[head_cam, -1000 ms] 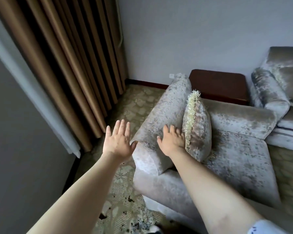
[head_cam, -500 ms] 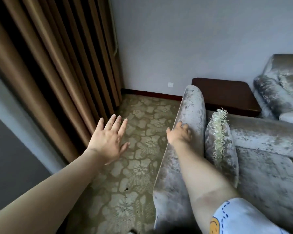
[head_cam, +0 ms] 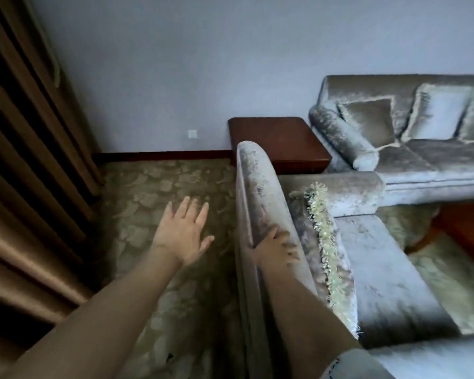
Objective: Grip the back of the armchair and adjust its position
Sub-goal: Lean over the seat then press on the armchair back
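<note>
The grey velvet armchair runs up the middle of the view, its rounded back seen from behind and above. My right hand lies over the top of that back, thumb on the rear side and fingers curled over the front, holding it. My left hand hovers open with spread fingers over the carpet, a little left of the chair back and not touching it. A fringed cushion leans against the inside of the back, above the seat.
Brown curtains hang along the left. Patterned carpet fills the gap between curtain and chair. A dark wooden side table stands in the corner beyond the chair, a matching sofa to its right, a red-brown table edge at far right.
The view has swung round behind the chair back. My right hand has slid along the top of the back and closed over it. My left hand stays open beside it.
</note>
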### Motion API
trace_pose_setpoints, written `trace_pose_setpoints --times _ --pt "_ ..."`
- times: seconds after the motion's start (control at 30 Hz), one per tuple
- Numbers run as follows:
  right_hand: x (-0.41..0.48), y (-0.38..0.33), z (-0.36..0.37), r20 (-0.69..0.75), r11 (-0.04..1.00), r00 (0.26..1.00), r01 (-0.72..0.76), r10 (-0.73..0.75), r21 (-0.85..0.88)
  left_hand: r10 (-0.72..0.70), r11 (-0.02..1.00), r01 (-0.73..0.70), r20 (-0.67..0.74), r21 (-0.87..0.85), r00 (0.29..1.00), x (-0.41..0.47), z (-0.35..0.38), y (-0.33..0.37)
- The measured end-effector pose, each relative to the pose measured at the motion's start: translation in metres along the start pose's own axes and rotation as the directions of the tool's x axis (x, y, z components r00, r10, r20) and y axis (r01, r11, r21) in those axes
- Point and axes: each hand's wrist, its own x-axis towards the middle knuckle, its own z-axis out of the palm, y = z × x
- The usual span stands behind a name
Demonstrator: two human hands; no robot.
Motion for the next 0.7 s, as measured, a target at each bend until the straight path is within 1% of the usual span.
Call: trace_pose_setpoints --times 0.07,0.13,0.17,0.3,0.43,0.5,0.57,0.63,0.7 --pt "0.002 0.002 0.018 -0.059 0.990 0.997 -0.065 0.058 -0.122 0.139 0.990 -0.139 0.009 0.012 0.990 0.021 0.009 0.002" --pt "0.005 0.001 0.023 -0.102 0.984 0.990 -0.114 0.101 -0.137 0.253 0.967 -0.253 -0.003 0.029 0.967 0.041 0.014 -0.002" --pt "0.008 0.000 0.023 -0.111 0.981 0.987 -0.133 0.118 -0.139 0.283 0.959 -0.283 -0.026 0.021 0.959 0.051 0.016 -0.007" --pt "0.007 -0.015 0.023 -0.089 0.953 0.961 -0.273 0.263 -0.129 0.350 0.936 -0.352 -0.081 -0.008 0.933 0.096 0.016 -0.037" --pt "0.008 -0.029 0.018 -0.136 0.930 0.926 -0.364 0.353 -0.059 0.359 0.930 -0.363 -0.077 -0.060 0.930 0.137 0.020 -0.063" --pt "0.009 -0.035 0.016 -0.161 0.916 0.906 -0.400 0.392 -0.015 0.390 0.917 -0.393 -0.043 -0.075 0.920 0.147 0.027 -0.069" --pt "0.013 -0.042 0.018 -0.176 0.900 0.886 -0.435 0.430 0.006 0.491 0.871 -0.492 -0.032 -0.002 0.870 0.154 0.036 -0.071" --pt "0.023 -0.050 0.020 -0.200 0.890 0.871 -0.456 0.449 0.014 0.585 0.810 -0.582 -0.049 0.069 0.809 0.168 0.041 -0.072" --pt "0.042 -0.059 0.017 -0.218 0.892 0.869 -0.452 0.445 0.015 0.623 0.782 -0.619 -0.071 0.079 0.779 0.192 0.042 -0.071"
